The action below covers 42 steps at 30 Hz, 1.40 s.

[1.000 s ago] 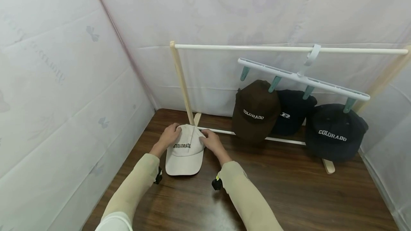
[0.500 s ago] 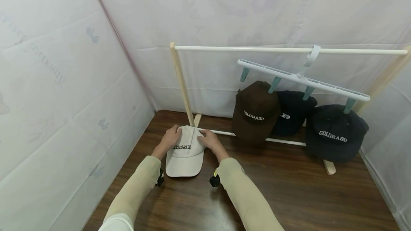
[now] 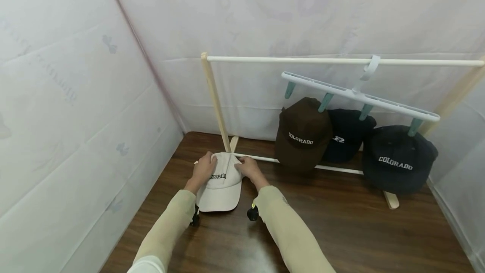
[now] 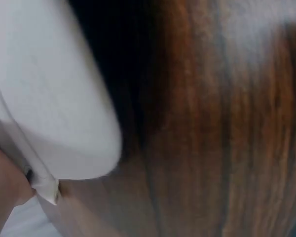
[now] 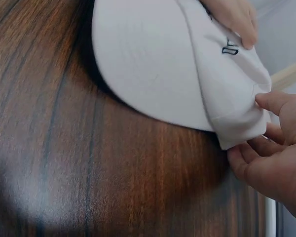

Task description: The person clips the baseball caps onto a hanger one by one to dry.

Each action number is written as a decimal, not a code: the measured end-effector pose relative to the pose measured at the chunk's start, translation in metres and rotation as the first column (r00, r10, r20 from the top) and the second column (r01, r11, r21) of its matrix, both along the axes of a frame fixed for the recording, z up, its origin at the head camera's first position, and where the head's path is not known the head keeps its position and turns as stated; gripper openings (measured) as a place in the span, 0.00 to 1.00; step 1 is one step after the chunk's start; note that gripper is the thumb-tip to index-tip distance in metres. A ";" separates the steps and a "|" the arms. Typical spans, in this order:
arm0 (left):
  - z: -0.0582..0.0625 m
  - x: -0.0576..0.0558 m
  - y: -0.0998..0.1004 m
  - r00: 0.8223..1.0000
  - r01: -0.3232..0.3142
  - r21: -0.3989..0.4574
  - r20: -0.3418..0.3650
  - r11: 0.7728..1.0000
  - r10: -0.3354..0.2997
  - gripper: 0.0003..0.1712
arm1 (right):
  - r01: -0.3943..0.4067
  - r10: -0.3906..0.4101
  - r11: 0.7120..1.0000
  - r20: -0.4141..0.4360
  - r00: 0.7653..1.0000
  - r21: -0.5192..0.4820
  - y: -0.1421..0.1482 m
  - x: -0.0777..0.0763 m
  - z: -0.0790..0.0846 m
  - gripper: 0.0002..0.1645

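Observation:
A white baseball cap [image 3: 219, 199] with dark COLORADO lettering sits at the left of the wooden table, brim toward me. My left hand [image 3: 202, 172] grips the left side of its crown and covers the first letter. On the opposite side, my right hand [image 3: 251, 169] pinches the crown's edge. In the right wrist view the right thumb lies on the white cloth, with the other fingers [image 5: 249, 155] at and under the lower edge. The left wrist view has the brim [image 4: 64, 108] large, with only part of the left hand [image 4: 7, 187] at the border.
A wooden rack with a white top rail [image 3: 288, 59] stands behind. From it hangs a white hanger [image 3: 341, 91] with teal clips [image 3: 325, 102]. A brown cap [image 3: 303, 134], a dark cap with an R [image 3: 342, 138] and a dark COLORADO cap [image 3: 398, 159] hang below.
My left hand has shifted slightly right over the crown, now covering the first letter, and a small white piece shows at its left. The right hand stays at the cap's right side.

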State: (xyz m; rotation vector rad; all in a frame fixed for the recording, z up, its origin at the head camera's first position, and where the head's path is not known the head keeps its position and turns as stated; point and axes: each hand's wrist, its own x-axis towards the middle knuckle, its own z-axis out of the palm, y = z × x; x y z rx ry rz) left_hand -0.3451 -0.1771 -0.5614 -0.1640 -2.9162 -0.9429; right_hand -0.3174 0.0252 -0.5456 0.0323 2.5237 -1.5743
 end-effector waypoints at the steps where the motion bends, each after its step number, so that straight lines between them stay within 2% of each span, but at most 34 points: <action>1: -0.001 0.000 0.000 1.000 -0.001 -0.016 -0.001 1.000 0.001 0.25 | 0.002 -0.002 1.000 0.005 1.000 0.000 0.000 0.001 -0.001 0.27; 6: -0.007 0.002 -0.001 0.999 -0.020 -0.060 -0.029 0.998 0.019 0.25 | -0.012 0.012 1.000 -0.001 1.000 0.012 -0.003 0.000 -0.002 0.27; 12: -0.016 -0.002 0.003 0.998 -0.030 -0.063 -0.055 0.998 0.026 0.28 | 0.048 -0.047 0.998 -0.028 0.998 0.049 -0.004 -0.001 0.000 0.23; 15: -0.020 -0.005 0.007 0.996 -0.047 -0.092 -0.077 0.995 0.040 0.28 | 0.066 -0.063 0.996 -0.048 0.997 0.060 -0.003 -0.002 0.000 0.22; 20: -0.021 -0.005 0.011 0.994 -0.048 -0.155 -0.106 0.987 0.031 0.27 | 0.104 -0.091 0.989 -0.125 0.988 0.106 -0.002 -0.001 -0.004 0.18; 24: -0.022 -0.003 0.013 0.993 -0.069 -0.196 -0.103 0.978 0.050 0.27 | 0.107 -0.081 0.982 -0.169 0.982 0.154 -0.002 0.001 -0.009 0.13; 31: -0.024 -0.001 0.012 0.989 -0.093 -0.176 -0.129 0.980 0.071 0.26 | 0.119 -0.085 0.980 -0.201 0.976 0.162 -0.006 0.001 -0.011 0.08; 42: -0.027 -0.001 0.014 0.983 -0.112 -0.163 -0.163 0.980 0.086 0.27 | 0.146 -0.094 0.976 -0.291 0.952 0.162 -0.001 0.008 -0.014 0.04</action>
